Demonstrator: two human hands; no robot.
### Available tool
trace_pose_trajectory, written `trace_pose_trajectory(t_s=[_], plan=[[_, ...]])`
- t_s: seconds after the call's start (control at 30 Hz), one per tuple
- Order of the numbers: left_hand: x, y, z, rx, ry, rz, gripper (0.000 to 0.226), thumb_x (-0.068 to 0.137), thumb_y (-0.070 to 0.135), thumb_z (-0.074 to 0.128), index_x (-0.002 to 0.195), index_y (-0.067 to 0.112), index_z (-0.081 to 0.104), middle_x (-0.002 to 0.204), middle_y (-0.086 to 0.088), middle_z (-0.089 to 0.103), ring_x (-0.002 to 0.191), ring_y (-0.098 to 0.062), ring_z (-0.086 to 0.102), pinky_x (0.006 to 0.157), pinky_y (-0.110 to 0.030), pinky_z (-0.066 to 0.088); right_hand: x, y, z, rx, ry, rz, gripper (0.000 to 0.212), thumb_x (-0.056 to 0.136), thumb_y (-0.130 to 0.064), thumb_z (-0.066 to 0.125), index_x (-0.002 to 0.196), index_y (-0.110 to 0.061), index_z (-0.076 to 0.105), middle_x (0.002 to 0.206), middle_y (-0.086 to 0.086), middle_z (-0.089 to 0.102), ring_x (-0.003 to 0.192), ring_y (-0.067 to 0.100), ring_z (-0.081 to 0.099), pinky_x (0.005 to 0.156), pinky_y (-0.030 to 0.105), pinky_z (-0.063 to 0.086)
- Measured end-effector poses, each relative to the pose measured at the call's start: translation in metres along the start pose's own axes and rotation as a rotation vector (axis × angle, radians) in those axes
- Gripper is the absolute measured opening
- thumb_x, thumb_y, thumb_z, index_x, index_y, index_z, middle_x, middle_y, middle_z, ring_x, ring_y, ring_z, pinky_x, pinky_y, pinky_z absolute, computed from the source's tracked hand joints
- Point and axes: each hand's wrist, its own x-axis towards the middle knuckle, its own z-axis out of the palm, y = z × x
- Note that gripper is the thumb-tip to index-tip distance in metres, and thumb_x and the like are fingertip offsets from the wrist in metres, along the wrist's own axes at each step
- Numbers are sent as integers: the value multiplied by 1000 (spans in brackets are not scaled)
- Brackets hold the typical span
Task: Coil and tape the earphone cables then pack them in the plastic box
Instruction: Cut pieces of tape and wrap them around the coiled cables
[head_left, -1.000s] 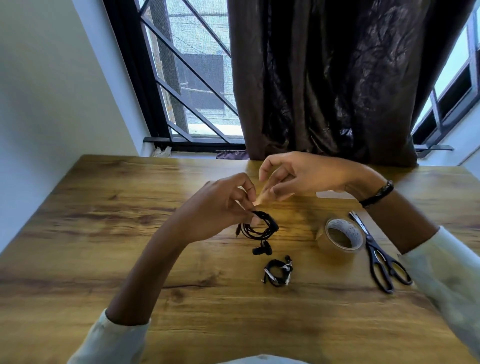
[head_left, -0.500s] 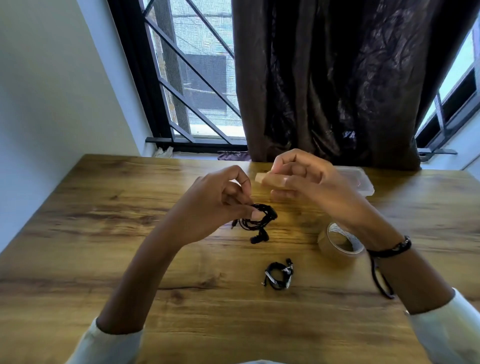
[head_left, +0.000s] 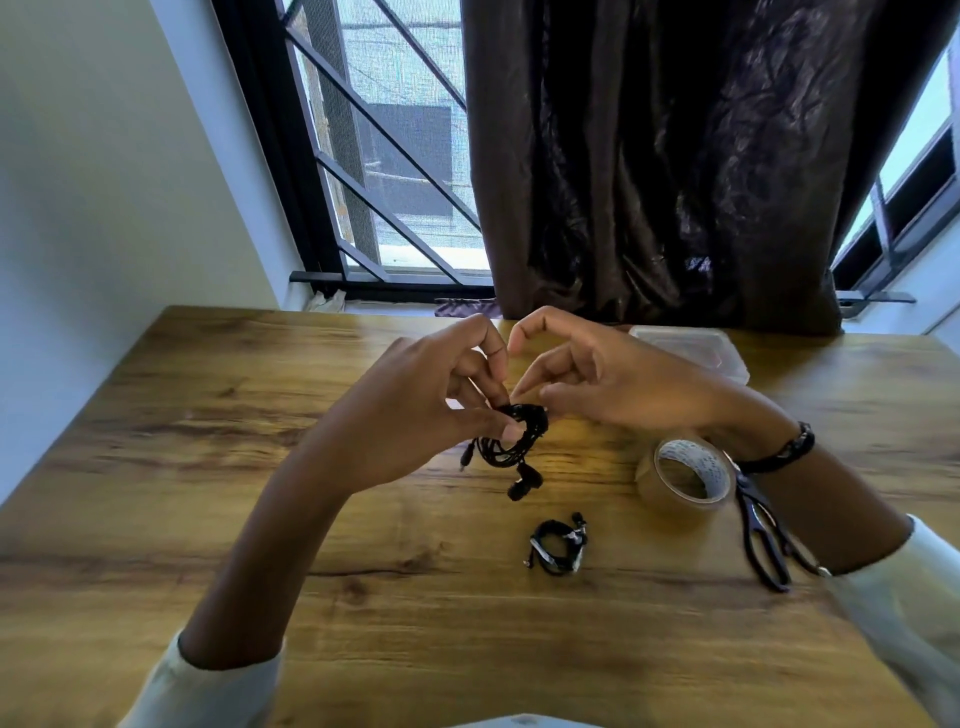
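A coiled black earphone cable (head_left: 511, 441) hangs just above the wooden table (head_left: 208, 467), its earbuds dangling below. My left hand (head_left: 415, 410) pinches the coil's left side between thumb and fingers. My right hand (head_left: 597, 379) meets it from the right, fingertips curled onto the coil's top; any tape piece there is hidden. A second coil (head_left: 558, 540), bound with light tape, lies on the table nearer me. The clear plastic box (head_left: 691, 348) sits behind my right hand at the far edge.
A roll of brown tape (head_left: 685, 475) stands right of the coils, beside my right wrist. Black scissors (head_left: 761, 535) lie partly under my right forearm. A dark curtain and barred window rise behind the table.
My right hand came down from above the coil and now touches its top. The piece of tape it held between its fingers is out of sight. My left hand kept its hold.
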Motion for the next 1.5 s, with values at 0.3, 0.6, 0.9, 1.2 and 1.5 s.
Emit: trace_pose_trajectory(t_s=[0.3,0.6,0.9,1.2,1.5], plan=[[3,2,-1,63,-16,47,36,74,19,80,89,28,49,88,7,68,75,-1,68,65,-10,50,8,3,-2,2,-57,57,38,92,4,55,124,-11,42,83,6,73,79,19,72,68,24,58],[4,0,-2,95,-20,33,34,73,25,79,93,25,51,88,9,71,71,-3,70,71,-28,57,8,-4,-14,6,-147,107,37,92,1,58,123,-15,45,87,6,73,86,28,72,79,36,61],[3,-4,-1,-9,-95,-67,30,77,23,75,95,25,51,85,6,75,77,-4,71,78,-33,59,10,-8,-18,-28,-165,179,43,91,-3,61,126,-19,40,91,9,74,88,29,73,74,28,60],[4,-1,-1,-208,-172,-159,26,84,7,68,103,9,52,90,-10,75,82,-20,72,72,-24,54,8,-12,-22,-21,-142,219,47,90,-4,63,127,-20,39,94,8,72,90,29,73,78,32,60],[7,-7,0,-270,-154,-175,22,87,3,65,103,9,52,89,-13,75,84,-23,71,71,-25,53,5,-19,-26,-142,-135,207,56,85,-12,71,129,-23,38,102,10,69,88,23,72,81,33,60]])
